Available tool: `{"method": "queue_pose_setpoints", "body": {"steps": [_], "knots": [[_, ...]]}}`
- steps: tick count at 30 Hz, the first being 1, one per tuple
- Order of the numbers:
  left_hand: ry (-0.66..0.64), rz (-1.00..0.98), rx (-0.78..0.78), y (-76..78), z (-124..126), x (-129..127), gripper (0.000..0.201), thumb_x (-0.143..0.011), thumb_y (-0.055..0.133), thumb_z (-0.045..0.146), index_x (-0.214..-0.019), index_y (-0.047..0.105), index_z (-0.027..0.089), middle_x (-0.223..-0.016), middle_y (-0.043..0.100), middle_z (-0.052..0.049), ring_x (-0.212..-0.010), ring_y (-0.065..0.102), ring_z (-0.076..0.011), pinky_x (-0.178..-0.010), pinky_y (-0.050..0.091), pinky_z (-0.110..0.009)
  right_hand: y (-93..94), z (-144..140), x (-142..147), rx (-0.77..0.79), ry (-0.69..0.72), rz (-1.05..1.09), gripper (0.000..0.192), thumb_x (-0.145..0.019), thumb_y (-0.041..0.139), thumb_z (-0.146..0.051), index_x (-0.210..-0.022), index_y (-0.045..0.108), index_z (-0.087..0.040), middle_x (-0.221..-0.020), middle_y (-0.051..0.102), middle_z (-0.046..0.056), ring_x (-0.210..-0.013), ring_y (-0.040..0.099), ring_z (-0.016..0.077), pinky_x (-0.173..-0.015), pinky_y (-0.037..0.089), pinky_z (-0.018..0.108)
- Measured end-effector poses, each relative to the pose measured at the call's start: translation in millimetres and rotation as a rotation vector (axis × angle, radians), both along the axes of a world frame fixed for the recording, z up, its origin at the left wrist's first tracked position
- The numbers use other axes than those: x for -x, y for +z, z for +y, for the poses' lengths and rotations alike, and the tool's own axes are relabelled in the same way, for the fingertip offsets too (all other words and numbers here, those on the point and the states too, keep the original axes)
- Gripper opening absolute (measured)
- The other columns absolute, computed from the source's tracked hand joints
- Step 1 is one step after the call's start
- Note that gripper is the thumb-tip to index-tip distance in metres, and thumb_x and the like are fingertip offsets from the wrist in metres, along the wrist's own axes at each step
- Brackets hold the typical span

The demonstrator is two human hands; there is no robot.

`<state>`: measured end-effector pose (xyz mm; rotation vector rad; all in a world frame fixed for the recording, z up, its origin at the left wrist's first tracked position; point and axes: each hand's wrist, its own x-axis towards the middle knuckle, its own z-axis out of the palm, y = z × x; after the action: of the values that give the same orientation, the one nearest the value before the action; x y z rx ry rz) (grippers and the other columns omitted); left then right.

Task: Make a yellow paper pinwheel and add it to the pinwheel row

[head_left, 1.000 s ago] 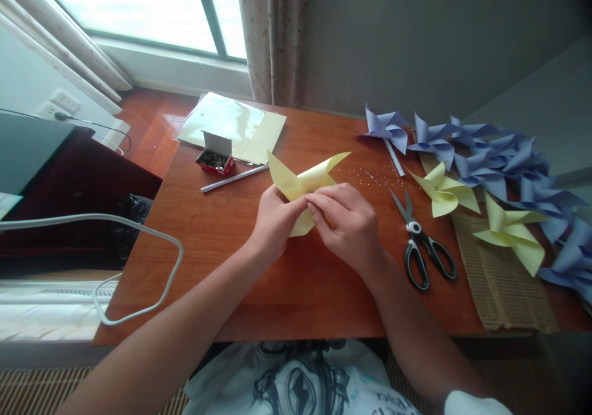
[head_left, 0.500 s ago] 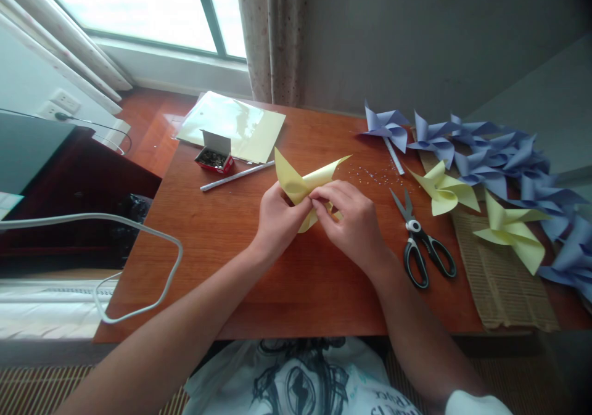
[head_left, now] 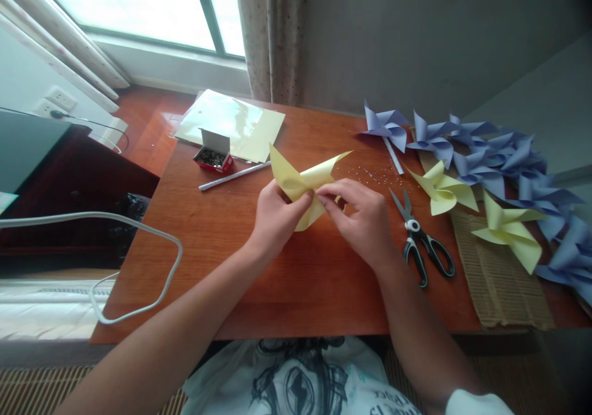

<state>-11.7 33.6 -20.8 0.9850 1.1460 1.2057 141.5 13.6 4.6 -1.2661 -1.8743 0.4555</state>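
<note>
At the far left a white cable (head_left: 139, 261) loops off the edge of the wooden table (head_left: 287, 291). Further in, a small red box (head_left: 213, 154) stands open beside a clear plastic sleeve of yellow paper (head_left: 231, 122), and a thin white stick (head_left: 234, 176) lies just in front of them. In the middle, the left hand (head_left: 276, 217) and the right hand (head_left: 363, 221) meet over a yellow paper pinwheel (head_left: 303, 184), held just above the table near its centre. The left hand's fingers are curled, thumb and forefinger pinching the paper at its middle; the right hand's fingertips are pinched closed on the same spot from the other side, its other fingers loosely bent. 2 pointed blades stick up beyond the hands. Right of the hands, tiny clear bits (head_left: 370, 173) are scattered on the wood, then black-handled scissors (head_left: 419, 239) lie slightly open. Past them, 2 finished yellow pinwheels (head_left: 441, 192) rest near a tan ribbed mat (head_left: 502, 285), and a row of purple pinwheels (head_left: 490, 156) runs along the right edge.
</note>
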Motion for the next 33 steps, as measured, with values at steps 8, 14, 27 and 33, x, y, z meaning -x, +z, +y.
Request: {"method": "queue_pose_setpoints", "body": {"steps": [8, 14, 27, 33], "knots": [[-0.008, -0.089, 0.077, 6.3, -1, 1, 0.027, -0.070, 0.083, 0.027, -0.091, 0.073, 0.012, -0.088, 0.076, -0.006, -0.074, 0.068, -0.0177, -0.064, 0.053, -0.024, 1.2, 3, -7, 0.130, -0.062, 0.210, 0.006, -0.091, 0.070, -0.020, -0.088, 0.073, -0.024, -0.092, 0.070, 0.001, -0.084, 0.066, 0.0170, -0.070, 0.052, 0.030], [0.009, -0.072, 0.074, 5.8, -1, 1, 0.027, -0.070, 0.082, 0.028, -0.091, 0.072, 0.012, -0.088, 0.076, -0.006, -0.074, 0.069, -0.0183, -0.063, 0.053, -0.024, -9.8, 8, -15, 0.175, -0.047, 0.335, 0.002, -0.087, 0.075, -0.025, -0.088, 0.076, -0.028, -0.133, 0.060, 0.005, -0.131, 0.056, 0.0261, -0.112, 0.046, 0.050], [0.014, -0.035, -0.024, 9.2, -6, -1, 0.026, -0.071, 0.083, 0.030, -0.085, 0.070, 0.013, -0.082, 0.074, -0.005, -0.071, 0.066, -0.0175, -0.064, 0.052, -0.025, -26.0, 10, -4, 0.408, -0.018, 0.603, 0.009, -0.084, 0.078, -0.031, -0.090, 0.076, -0.026, -0.142, 0.062, 0.004, -0.132, 0.058, 0.0267, -0.110, 0.050, 0.051], [0.006, -0.023, -0.026, 8.9, -6, -2, 0.028, -0.071, 0.084, 0.032, -0.087, 0.071, 0.014, -0.082, 0.074, -0.005, -0.073, 0.067, -0.0194, -0.066, 0.053, -0.027, -25.6, 11, -1, 0.401, -0.039, 0.645, 0.007, -0.082, 0.079, -0.029, -0.086, 0.075, -0.025, -0.137, 0.065, 0.004, -0.131, 0.059, 0.0259, -0.113, 0.047, 0.051]]}}
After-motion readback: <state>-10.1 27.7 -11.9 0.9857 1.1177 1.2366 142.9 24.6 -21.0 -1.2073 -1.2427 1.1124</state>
